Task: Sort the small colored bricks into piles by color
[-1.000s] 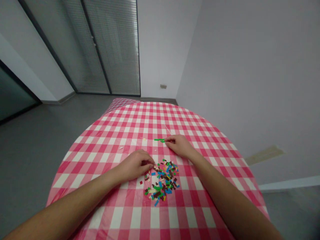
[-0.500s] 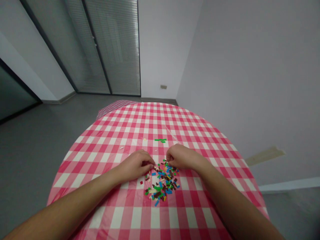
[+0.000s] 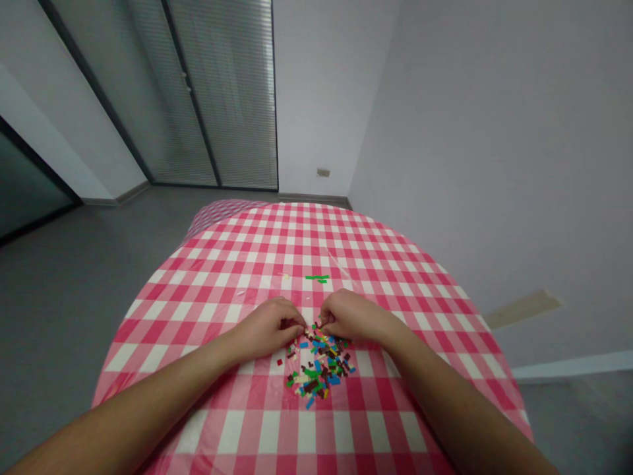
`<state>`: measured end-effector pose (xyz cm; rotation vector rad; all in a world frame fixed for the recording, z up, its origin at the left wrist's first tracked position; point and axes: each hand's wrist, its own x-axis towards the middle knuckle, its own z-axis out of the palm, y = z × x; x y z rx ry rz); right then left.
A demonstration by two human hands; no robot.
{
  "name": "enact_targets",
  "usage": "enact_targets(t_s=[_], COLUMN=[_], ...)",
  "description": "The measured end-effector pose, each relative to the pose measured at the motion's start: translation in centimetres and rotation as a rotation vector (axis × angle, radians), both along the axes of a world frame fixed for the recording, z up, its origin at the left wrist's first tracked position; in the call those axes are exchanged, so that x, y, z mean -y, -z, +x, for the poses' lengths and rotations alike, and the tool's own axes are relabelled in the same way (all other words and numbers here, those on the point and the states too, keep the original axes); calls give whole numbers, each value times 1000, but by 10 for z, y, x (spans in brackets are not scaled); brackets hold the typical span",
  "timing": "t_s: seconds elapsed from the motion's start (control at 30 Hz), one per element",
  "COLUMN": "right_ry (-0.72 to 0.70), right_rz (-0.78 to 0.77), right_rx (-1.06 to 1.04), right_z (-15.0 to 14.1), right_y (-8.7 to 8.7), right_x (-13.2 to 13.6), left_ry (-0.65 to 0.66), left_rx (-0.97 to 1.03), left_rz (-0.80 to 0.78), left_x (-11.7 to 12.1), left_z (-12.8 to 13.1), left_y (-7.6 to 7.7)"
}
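Pink-checked cloth bears scattered tiny bricks, green pieces beyond. At the bricks' far edge, I see left hand and right hand curled narrow, presumably because bricks are small; I cannot tell whether either holds one.

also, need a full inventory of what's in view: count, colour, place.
bricks: too many to count, mixed, piled near the hands
red brick: one, red, left of pile
green pieces: a few, green, beyond pile
cream bit: at least one, cream, left of green pieces
tablecloth: one, pink-white check, under bricks
blinds: grey, behind glass
walls: pale, far and right
floor: grey, around table
left hand: one, bare, pile's left edge
right hand: one, bare, pile's far edge
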<state>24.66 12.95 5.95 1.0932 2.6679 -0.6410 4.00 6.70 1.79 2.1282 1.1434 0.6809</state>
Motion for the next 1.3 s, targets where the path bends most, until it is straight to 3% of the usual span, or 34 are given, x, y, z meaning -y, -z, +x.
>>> enact_targets(t_s=[0.27, 0.53, 0.77, 0.97, 1.07, 1.2, 1.3], right_ry=[-76, 200, 276, 296, 223, -32, -57], right_rz=[36, 360, 359, 377, 286, -15, -16], right_rx=[-94, -207, -296, -375, -381, -306, -253], right_z=[-2, 8, 16, 12, 12, 10, 5], right_y=[12, 28, 44, 44, 33, 18, 17], right_x=[2, -36, -47, -45, -38, -24, -16], left_ry=[-15, -19, -27, -14, -15, -16, -26], left_rx=[3, 2, -4, -19, -27, -51, -60], left_rz=[1, 7, 0, 10, 14, 18, 20], left_x=[0, 0, 0, 0, -2, -4, -5], left_z=[0, -1, -1, 0, -2, -7, -10], left_y=[-1, 0, -2, 2, 3, 3, 1])
